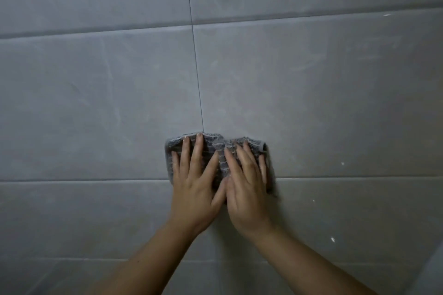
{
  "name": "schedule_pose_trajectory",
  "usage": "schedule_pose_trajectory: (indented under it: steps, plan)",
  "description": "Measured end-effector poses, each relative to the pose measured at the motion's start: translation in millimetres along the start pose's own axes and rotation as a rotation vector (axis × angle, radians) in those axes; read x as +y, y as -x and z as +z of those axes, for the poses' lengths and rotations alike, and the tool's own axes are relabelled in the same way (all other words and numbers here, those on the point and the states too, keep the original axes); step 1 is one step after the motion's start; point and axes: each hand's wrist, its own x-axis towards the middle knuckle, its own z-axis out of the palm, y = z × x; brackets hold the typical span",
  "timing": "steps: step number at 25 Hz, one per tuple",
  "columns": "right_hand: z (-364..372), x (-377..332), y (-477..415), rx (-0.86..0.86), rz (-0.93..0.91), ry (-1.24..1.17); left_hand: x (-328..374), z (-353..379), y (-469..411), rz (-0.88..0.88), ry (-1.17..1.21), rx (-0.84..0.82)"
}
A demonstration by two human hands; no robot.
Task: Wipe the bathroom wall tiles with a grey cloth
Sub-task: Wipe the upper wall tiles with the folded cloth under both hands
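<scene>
From the head view, a crumpled grey ribbed cloth (217, 151) with paler woven stripes lies flat against the glossy grey marbled wall tiles (311, 103), sitting over the crossing of a thin vertical grout line (197, 74) and a horizontal one. The left hand (194, 179) and the right hand (247, 187) press it side by side with straight, spread fingers, their thumbs touching. No brand, label or writing can be read on the cloth or the tiles.

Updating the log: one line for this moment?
phase: wiping | left hand, right hand: pressing ribbed grey cloth | cloth: on glossy grey wall tiles
</scene>
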Motion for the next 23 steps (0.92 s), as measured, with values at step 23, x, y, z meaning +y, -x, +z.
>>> schedule_pose_trajectory:
  steps: [23]
  plan:
    - [-150.1,11.0,-28.0,-0.207,0.995,-1.144,111.4,-65.4,-41.6,-0.652,1.016,-0.175]
